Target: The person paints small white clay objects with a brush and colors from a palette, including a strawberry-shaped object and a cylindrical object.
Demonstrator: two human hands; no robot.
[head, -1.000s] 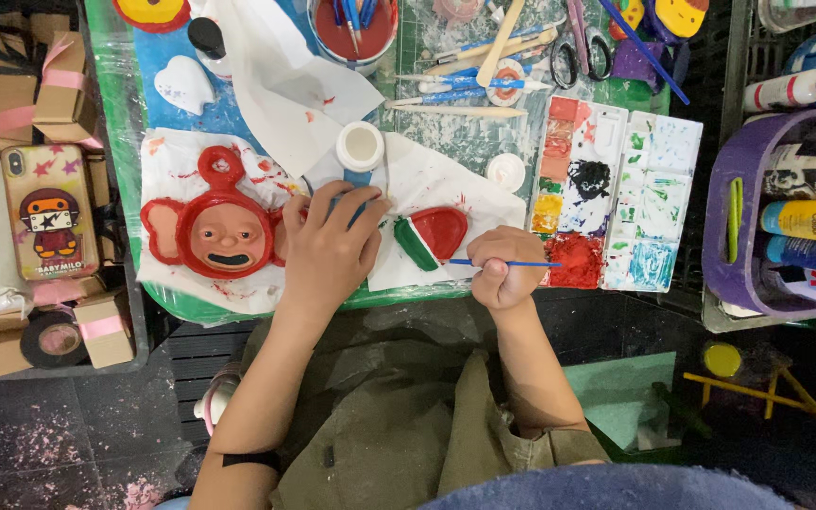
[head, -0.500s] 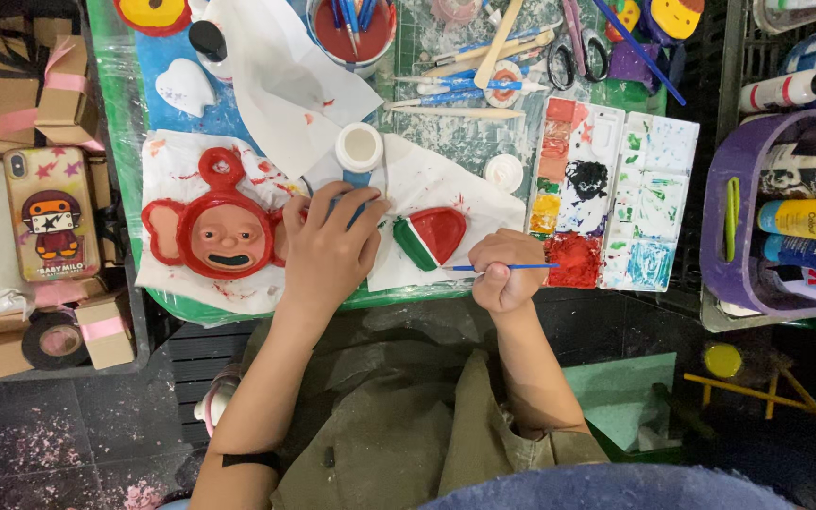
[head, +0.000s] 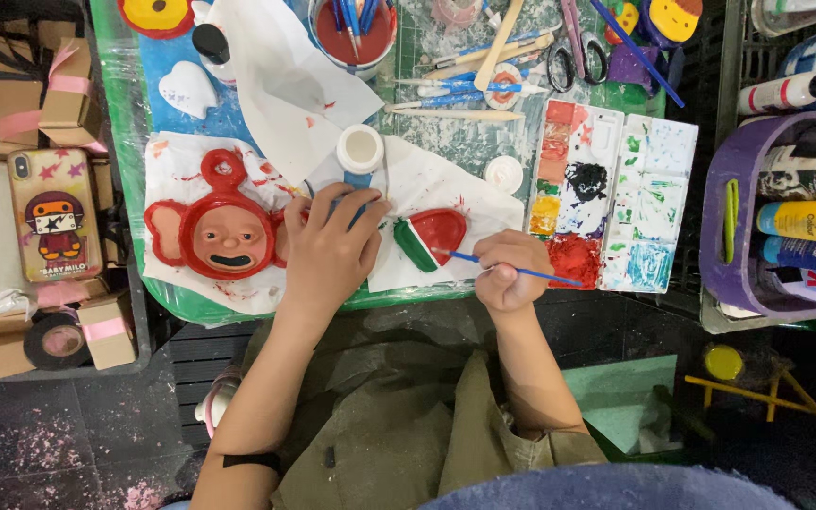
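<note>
At the far left a phone [head: 54, 215] in a cartoon case lies beside small boxes [head: 106, 331], off the tabletop [head: 172, 304]. On white paper [head: 167, 156] sits a red mask [head: 222, 229] with round ears and a painted face. Just right of it my left hand [head: 331, 253] lies flat on the paper, grip released, fingers spread, touching a blue-and-white bottle [head: 360, 156]. Right of that hand sits the small piece [head: 432, 237], red with a green edge, on the paper near the tabletop's near edge. My right hand [head: 512, 272] has its grip clenched on a thin blue brush [head: 535, 275]; the brush tip rests on the piece and the handle runs right across the red well of the palette [head: 649, 170]. Farther right, a purple basket [head: 731, 241] holds paint tubes [head: 809, 222].
</note>
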